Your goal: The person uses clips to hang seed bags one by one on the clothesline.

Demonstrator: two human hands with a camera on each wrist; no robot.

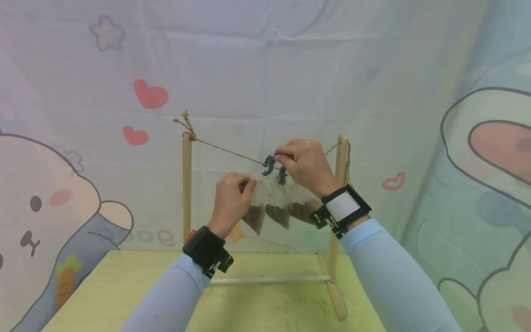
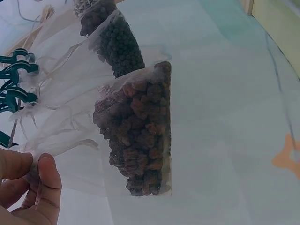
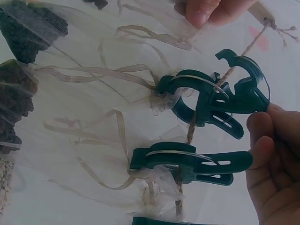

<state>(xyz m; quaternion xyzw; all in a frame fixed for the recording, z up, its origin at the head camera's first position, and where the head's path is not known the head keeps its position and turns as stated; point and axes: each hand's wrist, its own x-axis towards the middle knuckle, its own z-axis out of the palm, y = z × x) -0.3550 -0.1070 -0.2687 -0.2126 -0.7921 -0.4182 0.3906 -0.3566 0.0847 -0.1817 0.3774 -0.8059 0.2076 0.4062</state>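
Observation:
My left hand (image 1: 234,198) pinches the gathered top of a sheer mesh bag (image 2: 136,129) between thumb and fingers. Reddish-brown lumps fill its lower end. In the right wrist view, my right hand (image 3: 276,159) pinches the handle end of a green plastic clip (image 3: 251,96), whose jaws stand apart near the rope (image 3: 248,44). Just behind it, a second green clip (image 3: 178,89) grips a bag's bunched mesh at the rope. Another green clip (image 3: 187,161) below also holds mesh. Farther along hang a bag of dark pellets (image 2: 119,47) and a bag of dark lumps (image 2: 96,16).
The twine runs between two wooden posts, the left (image 1: 187,184) and the right (image 1: 341,166), sagging in the middle. A white crossbar (image 1: 269,279) joins the stand low down, above a yellow-green tabletop (image 1: 265,306). A printed cloth backdrop (image 1: 249,69) hangs behind.

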